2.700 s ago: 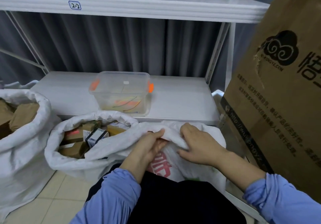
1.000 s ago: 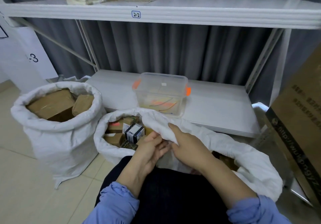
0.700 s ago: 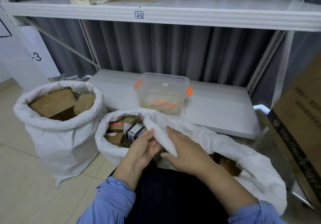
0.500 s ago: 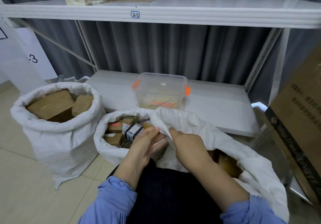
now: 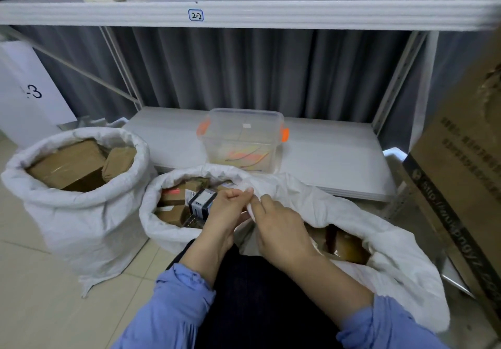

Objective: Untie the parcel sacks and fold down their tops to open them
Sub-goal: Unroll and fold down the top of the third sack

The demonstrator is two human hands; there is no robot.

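Third sack [image 5: 401, 251] half rolled open, in front of the clear box [image 5: 241, 137]

Left of the box, the first sack [image 5: 81, 229] stands folded open; the second sack [image 5: 151, 221], just in front of the box, gapes too. The left hand [image 5: 225, 210] and right hand [image 5: 279, 226] both pinch the third sack's cloth rim, fingers curled on it; that sack sprawls toward the box's right. A hard tug might tip the touching second sack, or the slack fold could slip free and unroll.
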